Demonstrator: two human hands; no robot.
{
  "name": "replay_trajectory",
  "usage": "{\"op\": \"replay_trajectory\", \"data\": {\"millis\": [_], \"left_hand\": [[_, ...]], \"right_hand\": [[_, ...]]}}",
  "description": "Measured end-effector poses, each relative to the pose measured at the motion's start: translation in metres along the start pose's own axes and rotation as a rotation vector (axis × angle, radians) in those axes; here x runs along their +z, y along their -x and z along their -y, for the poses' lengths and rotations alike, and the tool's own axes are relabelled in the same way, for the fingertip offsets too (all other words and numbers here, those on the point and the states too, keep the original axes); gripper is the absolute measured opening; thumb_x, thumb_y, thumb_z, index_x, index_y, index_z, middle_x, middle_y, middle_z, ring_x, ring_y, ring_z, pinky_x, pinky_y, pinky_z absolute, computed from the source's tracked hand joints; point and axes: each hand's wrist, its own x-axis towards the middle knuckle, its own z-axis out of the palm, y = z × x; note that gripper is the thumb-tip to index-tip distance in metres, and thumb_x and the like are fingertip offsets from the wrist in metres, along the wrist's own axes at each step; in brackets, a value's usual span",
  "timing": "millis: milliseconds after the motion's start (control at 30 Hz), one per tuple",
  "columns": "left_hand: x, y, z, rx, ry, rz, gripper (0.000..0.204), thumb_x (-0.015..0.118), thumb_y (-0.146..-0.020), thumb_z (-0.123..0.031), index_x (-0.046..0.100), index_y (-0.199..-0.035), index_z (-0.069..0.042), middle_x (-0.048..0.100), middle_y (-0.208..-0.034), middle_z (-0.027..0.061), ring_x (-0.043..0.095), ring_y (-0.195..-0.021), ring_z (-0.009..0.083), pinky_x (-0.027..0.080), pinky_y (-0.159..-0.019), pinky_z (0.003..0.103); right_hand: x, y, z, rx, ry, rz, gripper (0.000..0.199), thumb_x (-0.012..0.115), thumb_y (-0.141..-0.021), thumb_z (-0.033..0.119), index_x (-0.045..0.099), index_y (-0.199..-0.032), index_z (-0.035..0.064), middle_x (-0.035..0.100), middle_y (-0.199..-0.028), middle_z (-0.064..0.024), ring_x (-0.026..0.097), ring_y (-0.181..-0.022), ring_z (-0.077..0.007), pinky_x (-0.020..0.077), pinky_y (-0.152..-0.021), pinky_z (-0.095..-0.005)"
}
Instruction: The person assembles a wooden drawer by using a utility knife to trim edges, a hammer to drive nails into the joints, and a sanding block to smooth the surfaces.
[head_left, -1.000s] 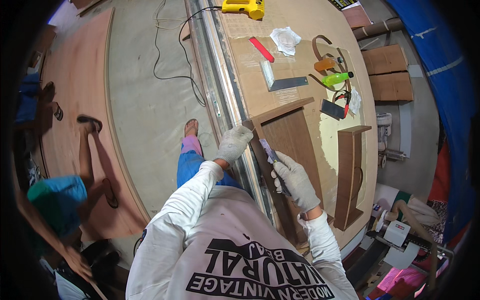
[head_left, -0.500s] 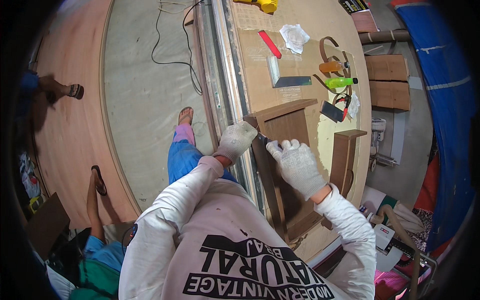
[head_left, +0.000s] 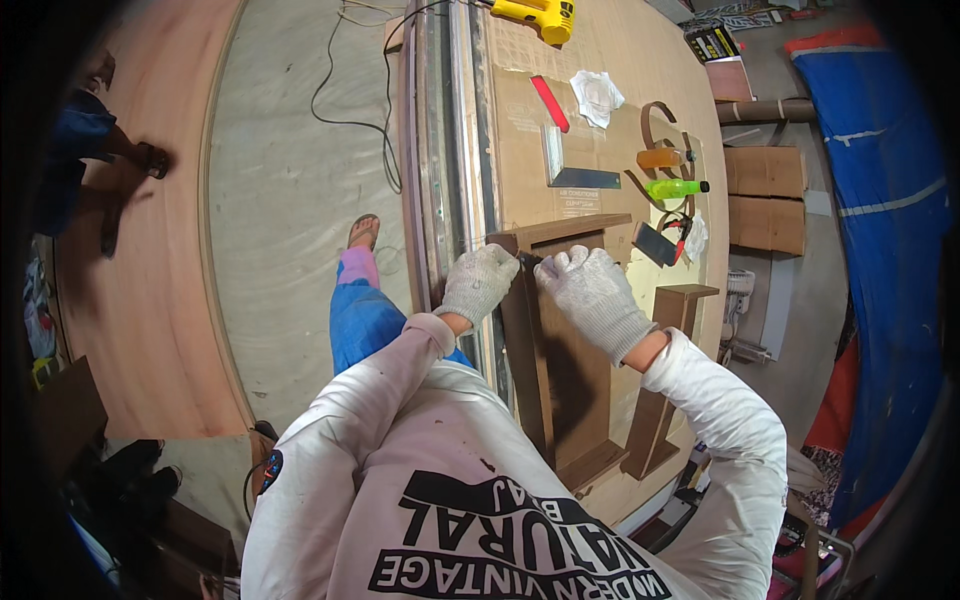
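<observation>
A brown wooden drawer-like box (head_left: 590, 400) lies on the cardboard-covered bench in front of me. At the far end of its left side board (head_left: 524, 340), my left hand (head_left: 480, 285), in a whitish knit glove, is closed in a pinch against the edge. What its fingertips hold is too small to make out. My right hand (head_left: 597, 300), gloved alike, is closed just inside that board, its fingertips close to the left ones. A small dark tool (head_left: 528, 260) shows between the hands at the right fingertips, mostly hidden.
A narrow brown wooden piece (head_left: 662, 390) stands right of the box. Beyond lie a try square (head_left: 588, 178), a red tool (head_left: 549, 103), crumpled white cloth (head_left: 597, 98), two bottles (head_left: 676, 188), brown strips and a yellow corded power tool (head_left: 540, 16). Another person (head_left: 85, 150) is at far left.
My right hand has shifted slightly, its fingers curled further over the dark tool. The left hand stays at the box edge. The person at lower left has gone from view.
</observation>
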Motion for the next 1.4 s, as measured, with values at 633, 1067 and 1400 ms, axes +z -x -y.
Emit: {"op": "replay_trajectory", "data": {"millis": [633,1067,1400], "left_hand": [[-0.002,0.002,-0.001,-0.014,-0.046,0.0,0.03,0.065,-0.095,-0.035,0.077,-0.103,-0.009,0.076,-0.097,0.0197,0.074,-0.096,0.038,0.057,-0.089,0.047],[0.018,0.003,0.017,0.056,-0.112,0.226,0.036,0.058,-0.101,-0.036,0.07,-0.111,-0.003,0.071,-0.109,0.0248,0.067,-0.105,0.0442,0.053,-0.091,0.052],[-0.008,-0.004,0.005,-0.012,0.085,0.196,0.035,0.065,-0.098,-0.035,0.074,-0.117,-0.007,0.075,-0.113,0.0188,0.071,-0.108,0.0378,0.055,-0.095,0.045]], "right_hand": [[0.009,-0.025,-0.015,-0.095,0.086,0.053,0.019,0.061,-0.1,0.025,0.075,-0.102,0.0128,0.071,-0.087,-0.006,0.069,-0.088,-0.0265,0.0519,-0.072,-0.0437],[-0.034,-0.01,-0.038,-0.017,0.168,0.125,0.039,0.063,-0.092,0.017,0.066,-0.131,0.0159,0.067,-0.093,-0.0069,0.068,-0.091,-0.0251,0.053,-0.073,-0.0395],[0.011,0.057,-0.017,0.72,-1.349,-0.023,0.045,0.06,-0.104,0.022,0.055,-0.147,0.0107,0.071,-0.083,-0.0146,0.07,-0.072,-0.0282,0.0572,-0.068,-0.0371]]}}
